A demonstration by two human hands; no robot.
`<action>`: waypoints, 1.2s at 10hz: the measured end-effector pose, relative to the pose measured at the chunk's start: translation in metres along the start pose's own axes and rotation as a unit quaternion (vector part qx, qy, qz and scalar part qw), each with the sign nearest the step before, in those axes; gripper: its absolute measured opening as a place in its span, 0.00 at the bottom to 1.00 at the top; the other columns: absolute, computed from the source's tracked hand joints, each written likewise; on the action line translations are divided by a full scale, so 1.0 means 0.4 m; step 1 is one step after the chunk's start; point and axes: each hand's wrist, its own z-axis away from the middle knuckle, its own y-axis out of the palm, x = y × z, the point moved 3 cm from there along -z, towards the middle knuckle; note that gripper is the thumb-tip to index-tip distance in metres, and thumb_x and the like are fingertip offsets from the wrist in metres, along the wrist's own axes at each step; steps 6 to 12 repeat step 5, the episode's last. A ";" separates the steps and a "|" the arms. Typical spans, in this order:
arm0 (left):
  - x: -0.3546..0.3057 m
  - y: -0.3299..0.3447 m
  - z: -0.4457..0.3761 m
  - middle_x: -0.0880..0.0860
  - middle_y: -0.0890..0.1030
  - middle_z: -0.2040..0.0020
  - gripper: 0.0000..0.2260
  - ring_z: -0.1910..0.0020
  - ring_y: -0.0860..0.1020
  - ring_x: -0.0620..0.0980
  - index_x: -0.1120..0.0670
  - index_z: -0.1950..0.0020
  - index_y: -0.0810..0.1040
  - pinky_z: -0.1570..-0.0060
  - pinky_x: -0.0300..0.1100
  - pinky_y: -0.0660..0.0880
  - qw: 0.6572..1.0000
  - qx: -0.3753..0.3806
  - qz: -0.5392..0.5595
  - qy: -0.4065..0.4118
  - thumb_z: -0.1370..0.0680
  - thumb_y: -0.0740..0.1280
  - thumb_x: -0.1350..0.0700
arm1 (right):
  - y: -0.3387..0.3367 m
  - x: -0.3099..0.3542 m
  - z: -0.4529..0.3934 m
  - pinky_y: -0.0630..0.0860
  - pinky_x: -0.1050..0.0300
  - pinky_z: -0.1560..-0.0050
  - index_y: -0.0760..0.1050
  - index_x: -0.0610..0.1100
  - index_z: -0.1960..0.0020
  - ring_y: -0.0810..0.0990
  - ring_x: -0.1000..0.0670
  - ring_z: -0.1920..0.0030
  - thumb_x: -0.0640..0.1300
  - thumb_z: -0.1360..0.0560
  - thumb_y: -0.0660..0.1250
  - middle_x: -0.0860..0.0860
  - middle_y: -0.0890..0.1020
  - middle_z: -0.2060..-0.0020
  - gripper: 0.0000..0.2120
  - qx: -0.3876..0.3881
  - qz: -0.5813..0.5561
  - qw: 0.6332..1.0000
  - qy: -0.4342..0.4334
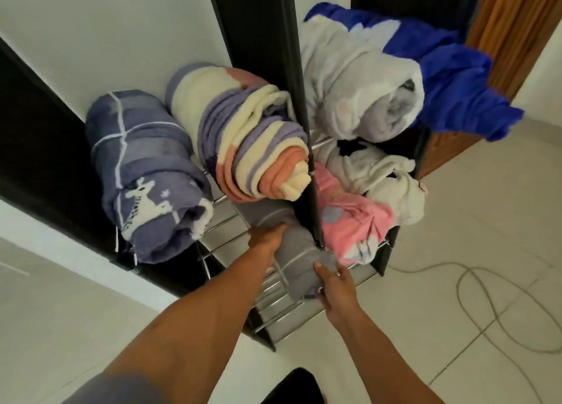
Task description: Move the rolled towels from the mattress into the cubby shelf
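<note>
A grey-purple rolled towel [292, 245] lies on a lower wire shelf of the black cubby shelf [307, 148]. My left hand [267, 236] presses on its left side, and my right hand [334, 285] grips its near end. On the level above sit a purple reindeer-print roll [146, 175] and a striped cream, lilac and peach roll [243, 135]. In the right column are a pale grey roll [359, 87], a blue towel [456, 78], a pink roll [352, 224] and a white roll [392, 181]. The mattress is out of view.
A pale cable [474, 306] loops over the white tiled floor to the right of the shelf. A wooden door [504, 38] stands behind the shelf at upper right. White wall [121, 23] runs behind the shelf on the left.
</note>
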 end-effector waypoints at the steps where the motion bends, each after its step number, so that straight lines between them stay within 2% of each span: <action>1: -0.043 -0.013 -0.009 0.61 0.73 0.33 0.46 0.38 0.76 0.62 0.61 0.26 0.57 0.40 0.57 0.76 1.000 0.009 -0.012 0.019 0.34 0.75 0.43 | 0.037 -0.009 -0.066 0.78 0.59 0.70 0.68 0.41 0.35 0.81 0.45 0.54 0.35 0.23 0.65 0.43 0.80 0.47 0.17 0.017 0.009 1.000 -0.010; 2: -0.057 -0.007 0.003 0.60 0.77 0.36 0.32 0.40 0.78 0.60 0.60 0.30 0.66 0.42 0.54 0.77 0.997 0.052 -0.044 0.040 0.29 0.74 0.53 | 0.060 -0.020 -0.098 0.78 0.61 0.66 0.67 0.42 0.33 0.80 0.49 0.56 0.32 0.24 0.63 0.45 0.80 0.51 0.21 0.061 0.042 0.997 -0.002; 3: -0.049 -0.004 0.004 0.60 0.77 0.37 0.27 0.42 0.78 0.59 0.60 0.30 0.67 0.44 0.51 0.76 0.993 0.074 -0.074 0.050 0.26 0.71 0.58 | 0.058 -0.013 -0.099 0.79 0.60 0.64 0.66 0.42 0.32 0.80 0.49 0.55 0.30 0.26 0.64 0.44 0.80 0.48 0.23 0.088 0.072 0.993 0.013; 4: -0.056 -0.002 0.021 0.61 0.77 0.35 0.29 0.38 0.77 0.60 0.59 0.29 0.65 0.41 0.52 0.76 0.990 0.088 -0.094 0.060 0.27 0.71 0.58 | 0.044 0.011 -0.073 0.77 0.56 0.54 0.67 0.47 0.33 0.79 0.50 0.49 0.33 0.27 0.67 0.48 0.79 0.43 0.25 0.101 0.101 0.990 0.023; 5: -0.046 0.000 0.021 0.60 0.76 0.34 0.43 0.39 0.78 0.60 0.59 0.28 0.65 0.40 0.54 0.76 0.986 0.099 -0.090 0.100 0.39 0.76 0.46 | 0.016 0.031 -0.019 0.74 0.51 0.44 0.64 0.53 0.37 0.76 0.47 0.43 0.35 0.26 0.67 0.48 0.79 0.42 0.24 0.085 0.114 0.989 0.041; 12: -0.046 0.000 0.021 0.60 0.76 0.34 0.43 0.39 0.78 0.60 0.59 0.28 0.65 0.40 0.54 0.76 0.986 0.099 -0.090 0.100 0.39 0.76 0.46 | 0.016 0.031 -0.019 0.74 0.51 0.44 0.64 0.53 0.37 0.76 0.47 0.43 0.35 0.26 0.67 0.48 0.79 0.42 0.24 0.085 0.114 0.989 0.041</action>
